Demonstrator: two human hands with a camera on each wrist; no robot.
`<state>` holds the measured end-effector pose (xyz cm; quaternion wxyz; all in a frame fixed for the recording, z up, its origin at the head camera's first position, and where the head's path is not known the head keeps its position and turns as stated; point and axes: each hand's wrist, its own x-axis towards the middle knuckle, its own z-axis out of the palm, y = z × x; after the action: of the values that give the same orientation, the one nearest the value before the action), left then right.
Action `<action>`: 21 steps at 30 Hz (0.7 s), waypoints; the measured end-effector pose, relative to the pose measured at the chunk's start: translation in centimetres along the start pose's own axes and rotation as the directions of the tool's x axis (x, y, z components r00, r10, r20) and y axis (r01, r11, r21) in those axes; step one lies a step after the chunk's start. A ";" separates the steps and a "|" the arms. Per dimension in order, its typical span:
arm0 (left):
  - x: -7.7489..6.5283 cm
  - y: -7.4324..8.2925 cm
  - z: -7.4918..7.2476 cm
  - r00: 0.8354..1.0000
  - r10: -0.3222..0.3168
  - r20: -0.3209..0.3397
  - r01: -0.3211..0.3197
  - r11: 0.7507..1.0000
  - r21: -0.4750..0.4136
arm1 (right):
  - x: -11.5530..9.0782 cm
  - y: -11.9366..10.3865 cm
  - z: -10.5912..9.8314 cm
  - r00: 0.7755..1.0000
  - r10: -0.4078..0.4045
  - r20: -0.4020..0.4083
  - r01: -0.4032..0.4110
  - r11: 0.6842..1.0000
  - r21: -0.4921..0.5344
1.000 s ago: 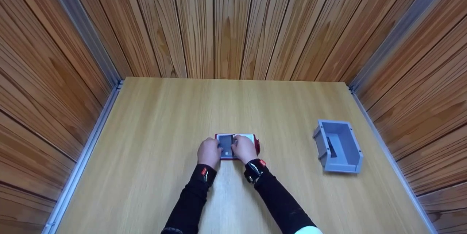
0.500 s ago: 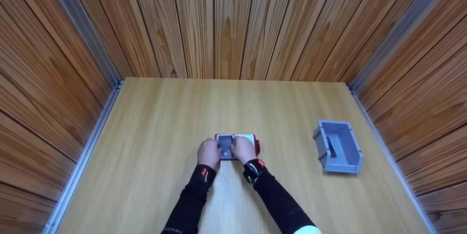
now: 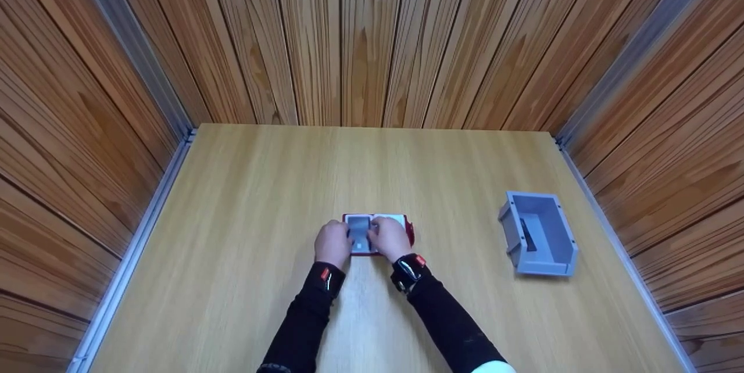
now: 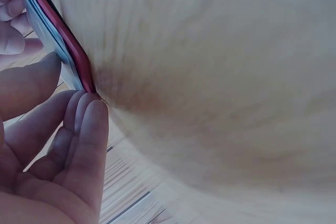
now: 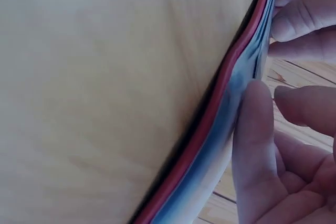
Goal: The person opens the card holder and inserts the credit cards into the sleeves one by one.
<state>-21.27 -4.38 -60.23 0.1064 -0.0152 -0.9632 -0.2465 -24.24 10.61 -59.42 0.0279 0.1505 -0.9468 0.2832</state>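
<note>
A red-covered card holder lies spread on the table, with pale plastic pages inside and a grey-blue panel on its left half. My left hand pinches its left edge; in the left wrist view the thumb lies on the page side and the fingertips meet at the red border. My right hand is over the right half, fingers bent towards the middle. The right wrist view has its thumb against the pages and its index finger a little apart; I cannot tell whether it pinches a page.
At the right of the wooden table stands a grey-blue open-fronted bin with a thin black item inside. Wood-plank walls with metal edge rails enclose the table at the back and sides.
The panel on the left half of the card holder looks lighter than before. My right fingers have shifted slightly at the middle; my left hand keeps its place on the edge.
</note>
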 end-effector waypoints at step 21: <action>0.0 0.2 -0.1 1.000 -0.029 0.013 0.029 0.999 -0.024 | 0.3 4.8 -2.1 0.976 -0.061 -0.209 0.029 0.988 -0.153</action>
<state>-21.21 -4.28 -60.06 0.0967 -0.0042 -0.9609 -0.2595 -26.07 15.47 -60.17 0.1467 0.1381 -0.9533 0.2252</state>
